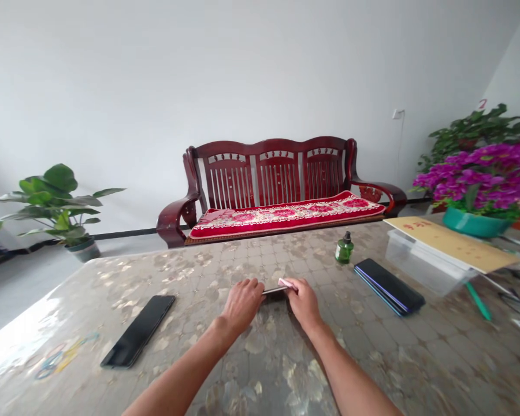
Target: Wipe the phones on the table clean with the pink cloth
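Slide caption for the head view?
Left hand and right hand hold a thin object over a patterned tabletop, a green bottle beyond.

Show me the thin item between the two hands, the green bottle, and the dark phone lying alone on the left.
Thin item point(274, 290): head view, on its visible edge.
Green bottle point(345, 251): head view, on its body.
Dark phone point(139, 331): head view, mid upper face.
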The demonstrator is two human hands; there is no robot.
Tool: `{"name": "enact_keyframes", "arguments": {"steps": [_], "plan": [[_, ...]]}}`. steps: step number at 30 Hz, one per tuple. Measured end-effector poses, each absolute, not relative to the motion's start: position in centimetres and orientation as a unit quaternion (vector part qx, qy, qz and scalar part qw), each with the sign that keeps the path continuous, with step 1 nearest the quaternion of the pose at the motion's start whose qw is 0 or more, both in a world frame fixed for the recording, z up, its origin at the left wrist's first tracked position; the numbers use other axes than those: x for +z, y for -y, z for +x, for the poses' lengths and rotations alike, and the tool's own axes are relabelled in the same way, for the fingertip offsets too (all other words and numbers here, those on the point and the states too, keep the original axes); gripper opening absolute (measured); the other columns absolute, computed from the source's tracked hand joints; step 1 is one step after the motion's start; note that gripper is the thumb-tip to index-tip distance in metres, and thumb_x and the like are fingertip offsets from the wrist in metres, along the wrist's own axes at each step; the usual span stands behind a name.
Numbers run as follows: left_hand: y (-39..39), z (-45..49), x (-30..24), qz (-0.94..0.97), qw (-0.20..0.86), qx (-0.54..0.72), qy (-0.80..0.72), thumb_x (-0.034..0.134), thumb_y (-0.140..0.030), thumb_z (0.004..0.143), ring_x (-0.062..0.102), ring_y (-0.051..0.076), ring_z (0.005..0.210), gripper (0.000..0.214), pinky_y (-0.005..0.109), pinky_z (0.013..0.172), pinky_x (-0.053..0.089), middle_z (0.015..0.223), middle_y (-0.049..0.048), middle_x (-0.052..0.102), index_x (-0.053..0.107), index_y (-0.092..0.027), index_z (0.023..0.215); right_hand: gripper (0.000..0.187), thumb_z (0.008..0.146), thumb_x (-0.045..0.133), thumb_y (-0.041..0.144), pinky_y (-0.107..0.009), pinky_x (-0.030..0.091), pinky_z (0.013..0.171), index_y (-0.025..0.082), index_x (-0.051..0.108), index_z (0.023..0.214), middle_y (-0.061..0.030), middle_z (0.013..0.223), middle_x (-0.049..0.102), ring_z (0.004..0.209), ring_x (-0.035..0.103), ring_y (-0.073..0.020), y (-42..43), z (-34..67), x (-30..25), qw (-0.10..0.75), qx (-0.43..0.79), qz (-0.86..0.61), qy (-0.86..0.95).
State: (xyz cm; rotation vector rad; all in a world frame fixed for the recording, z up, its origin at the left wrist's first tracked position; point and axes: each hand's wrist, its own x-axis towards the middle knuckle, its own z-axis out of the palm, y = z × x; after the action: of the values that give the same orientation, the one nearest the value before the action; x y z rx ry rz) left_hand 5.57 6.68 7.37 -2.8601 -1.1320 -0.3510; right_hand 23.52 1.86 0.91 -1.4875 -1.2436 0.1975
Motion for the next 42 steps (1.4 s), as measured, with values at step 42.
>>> {"name": "enact_keyframes", "arguments": {"steps": [42], "plan": [[-5.9,7.3,5.6,-0.779,-0.177,-0.482,0.358,0.049,-0.033,0.088,0.058,0.018,0.071,0.015,0.027,0.066,0.047,0.076,0.0001,0.059,0.055,-0.021,0.082,0.027,0.081,0.06,0.036,-0.029,0.047,0.067,0.018,0.072,0.097,-0.0022,0.08,0.066,0.073,0.059,-0.0181,-0.8,20.3,5.3,0.72,0.194,-0.547,0.381]]}}
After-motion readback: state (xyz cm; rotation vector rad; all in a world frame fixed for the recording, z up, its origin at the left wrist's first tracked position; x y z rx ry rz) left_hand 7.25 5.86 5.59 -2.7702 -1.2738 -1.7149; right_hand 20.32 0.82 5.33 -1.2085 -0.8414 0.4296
